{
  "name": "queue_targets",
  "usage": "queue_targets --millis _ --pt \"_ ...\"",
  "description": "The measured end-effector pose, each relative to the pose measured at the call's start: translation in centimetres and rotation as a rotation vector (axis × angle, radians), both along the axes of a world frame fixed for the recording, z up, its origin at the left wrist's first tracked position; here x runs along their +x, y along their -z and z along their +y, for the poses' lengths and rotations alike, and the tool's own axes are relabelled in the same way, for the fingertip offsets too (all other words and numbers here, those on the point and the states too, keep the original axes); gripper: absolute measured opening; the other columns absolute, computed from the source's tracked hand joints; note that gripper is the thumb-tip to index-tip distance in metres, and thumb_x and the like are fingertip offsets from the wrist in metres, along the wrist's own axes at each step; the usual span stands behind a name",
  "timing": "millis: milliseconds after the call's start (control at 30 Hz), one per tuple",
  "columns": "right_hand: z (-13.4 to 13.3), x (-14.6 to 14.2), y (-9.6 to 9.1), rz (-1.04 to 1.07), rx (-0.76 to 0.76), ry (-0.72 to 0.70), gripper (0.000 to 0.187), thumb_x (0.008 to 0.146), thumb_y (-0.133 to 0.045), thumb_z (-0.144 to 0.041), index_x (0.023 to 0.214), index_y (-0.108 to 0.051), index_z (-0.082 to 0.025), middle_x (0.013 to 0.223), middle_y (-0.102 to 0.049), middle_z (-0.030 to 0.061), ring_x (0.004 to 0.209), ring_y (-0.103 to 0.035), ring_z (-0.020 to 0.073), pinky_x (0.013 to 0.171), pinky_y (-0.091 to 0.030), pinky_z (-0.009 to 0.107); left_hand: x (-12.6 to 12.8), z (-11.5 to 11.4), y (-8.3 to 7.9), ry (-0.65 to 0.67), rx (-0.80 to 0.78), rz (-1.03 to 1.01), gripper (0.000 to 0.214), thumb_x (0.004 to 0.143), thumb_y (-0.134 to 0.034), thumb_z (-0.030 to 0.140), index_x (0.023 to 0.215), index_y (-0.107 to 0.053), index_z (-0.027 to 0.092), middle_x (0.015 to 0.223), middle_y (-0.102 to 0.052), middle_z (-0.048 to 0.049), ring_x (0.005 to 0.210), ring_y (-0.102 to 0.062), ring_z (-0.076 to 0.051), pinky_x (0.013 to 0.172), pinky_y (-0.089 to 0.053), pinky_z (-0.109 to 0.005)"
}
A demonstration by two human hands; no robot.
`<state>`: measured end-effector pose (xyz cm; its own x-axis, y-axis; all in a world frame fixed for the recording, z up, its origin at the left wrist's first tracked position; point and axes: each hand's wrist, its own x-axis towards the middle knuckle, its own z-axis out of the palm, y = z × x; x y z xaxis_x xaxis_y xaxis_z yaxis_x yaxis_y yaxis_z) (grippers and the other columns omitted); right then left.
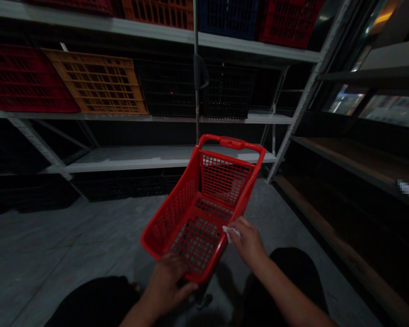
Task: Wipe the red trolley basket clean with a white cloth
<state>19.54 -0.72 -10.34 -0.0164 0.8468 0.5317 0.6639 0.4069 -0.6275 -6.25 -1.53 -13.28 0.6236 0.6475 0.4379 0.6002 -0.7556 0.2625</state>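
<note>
A red plastic rolling shopping basket (187,213) stands on the floor in front of me, with lattice walls and a handle bar (231,143) at its far end. My left hand (170,279) grips its near rim, fingers over the inside and thumb along the outside. Pinched in my right hand (247,240) is a crumpled white cloth or tissue (231,232), held against the right rim. The inside of the basket shows only its grid floor. One small wheel (204,300) is faintly visible beneath the near end.
Beyond the basket, a white metal shelf rack (129,164) carries a yellow crate (97,81), a red crate (27,77) and several dark ones. A thin pole (197,104) rises behind the basket's left side. Brown shelves (354,159) line the right. Grey floor (47,245) surrounds my knees.
</note>
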Motion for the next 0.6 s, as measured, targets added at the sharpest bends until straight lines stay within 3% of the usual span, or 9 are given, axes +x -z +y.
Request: queue_targets --millis 133,267,367,467,600 --pt "0.5 0.6 0.0 0.003 0.057 0.029 0.018 0.087 -0.047 -0.021 0.095 -0.063 -0.019 0.083 -0.057 0.0049 0.075 -0.057 0.0148 0.068 -0.048 0.026 1.3 -0.7 -1.0 -0.143 -0.065 0.056 0.036 0.079 -0.05 0.051 0.092 -0.063 0.02 0.083 -0.069 -0.0068 0.078 -0.063 -0.021 0.075 -0.049 -0.036" --pt "0.0 -0.9 1.2 -0.087 0.032 -0.001 0.021 0.088 -0.044 -0.02 0.091 -0.066 -0.018 0.078 -0.052 0.0045 0.069 -0.054 0.0134 0.065 -0.048 0.025 4.8 -1.6 -1.4 -0.259 -0.2 0.073 0.041 0.083 -0.046 0.045 0.114 -0.053 0.019 0.093 -0.069 -0.0091 0.084 -0.065 -0.022 0.075 -0.05 -0.034" --pt "-1.1 -2.9 2.1 -0.149 0.029 -0.06 0.024 0.088 -0.041 -0.016 0.096 -0.064 -0.018 0.08 -0.053 0.0052 0.07 -0.053 0.0134 0.064 -0.047 0.023 6.7 -1.5 -0.7 -0.324 -0.324 0.098 0.034 0.089 -0.036 0.031 0.115 -0.052 0.017 0.092 -0.07 -0.009 0.079 -0.067 -0.02 0.069 -0.051 -0.031" --pt "-1.5 -3.8 2.4 -0.231 0.05 -0.114 0.024 0.088 -0.041 -0.014 0.096 -0.063 -0.018 0.08 -0.053 0.0051 0.069 -0.051 0.0133 0.061 -0.045 0.022 7.2 -0.9 0.2 -0.348 -0.336 0.102 0.032 0.09 -0.032 0.022 0.112 -0.054 0.018 0.092 -0.07 -0.0075 0.077 -0.067 -0.018 0.068 -0.051 -0.029" --pt "0.3 -1.8 1.9 -0.284 0.076 -0.011 0.021 0.086 -0.044 -0.015 0.09 -0.065 -0.017 0.078 -0.051 0.0039 0.068 -0.05 0.0126 0.062 -0.044 0.021 6.6 -0.6 0.9 -0.345 -0.301 0.108 0.031 0.089 -0.034 0.021 0.111 -0.056 0.019 0.085 -0.071 -0.0063 0.074 -0.068 -0.017 0.067 -0.051 -0.027"
